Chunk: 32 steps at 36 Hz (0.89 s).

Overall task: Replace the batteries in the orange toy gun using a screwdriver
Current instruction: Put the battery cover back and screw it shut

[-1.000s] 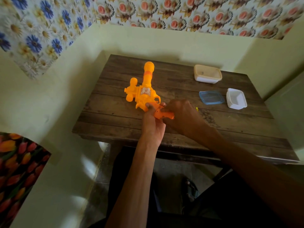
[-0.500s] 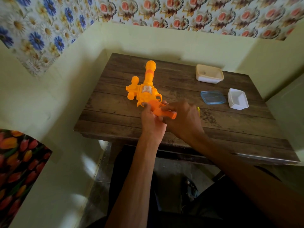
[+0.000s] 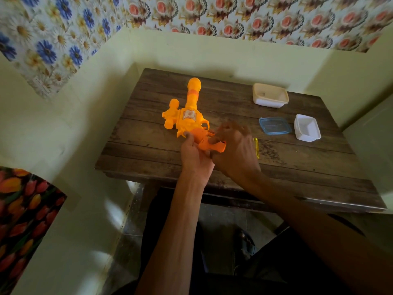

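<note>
Left hand [image 3: 194, 155]: holds gun [image 3: 192, 116] grip.
Right hand [image 3: 234, 150]: fingers blurred, grasp unclear.
Screwdriver [image 3: 256, 146]: idle right of it; task early.

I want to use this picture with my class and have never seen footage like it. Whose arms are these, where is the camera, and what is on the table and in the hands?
There is no machine here: a person wears a wide-angle camera on the head, so you look forward and down along their own two bare arms. The wooden table stands in a corner below flowered wallpaper. On it lies an orange toy gun, barrel pointing away. The left hand grips its handle end, and the right hand, blurred, works at the same handle. Just right of that hand, a yellow stick-like item lies on the table, possibly the screwdriver; it is too hidden to be sure. Further right are a cream container, a blue lid and a small white tub.
</note>
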Motion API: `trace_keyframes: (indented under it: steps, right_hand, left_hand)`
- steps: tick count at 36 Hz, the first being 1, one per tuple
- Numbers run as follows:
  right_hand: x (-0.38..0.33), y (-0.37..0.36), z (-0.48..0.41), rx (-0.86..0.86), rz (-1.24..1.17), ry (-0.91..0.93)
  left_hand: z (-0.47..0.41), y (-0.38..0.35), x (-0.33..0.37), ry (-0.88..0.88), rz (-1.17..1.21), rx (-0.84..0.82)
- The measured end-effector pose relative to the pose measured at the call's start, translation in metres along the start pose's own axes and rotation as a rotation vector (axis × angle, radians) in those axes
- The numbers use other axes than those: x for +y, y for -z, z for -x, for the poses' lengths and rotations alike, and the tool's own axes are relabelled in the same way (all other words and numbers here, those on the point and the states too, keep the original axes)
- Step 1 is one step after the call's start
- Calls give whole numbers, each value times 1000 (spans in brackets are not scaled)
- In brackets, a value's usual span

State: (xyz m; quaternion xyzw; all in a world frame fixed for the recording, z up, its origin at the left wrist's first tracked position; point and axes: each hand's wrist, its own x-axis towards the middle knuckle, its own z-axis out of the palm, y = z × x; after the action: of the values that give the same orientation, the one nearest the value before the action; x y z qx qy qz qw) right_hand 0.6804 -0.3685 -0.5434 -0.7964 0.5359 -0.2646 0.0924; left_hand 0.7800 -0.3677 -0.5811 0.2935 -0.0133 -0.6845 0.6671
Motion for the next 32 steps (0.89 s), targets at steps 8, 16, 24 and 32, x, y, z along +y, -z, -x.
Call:
trace_keyframes:
  steps: [8, 16, 24, 32]
  right_hand:
    - [9, -2, -17, -48, -130, -155]
    - [11, -6, -22, -52, -190, -254]
    - [45, 19, -10, -96, -419, -314]
    - [158, 43, 14, 313, -298, -865]
  left_hand:
    - [-10, 4, 2, -46, -59, -14]
    - [-14, 7, -2, -49, -49, -13]
    - [-11, 10, -4, -124, 24, -102]
    - [-12, 1, -17, -152, 57, -53]
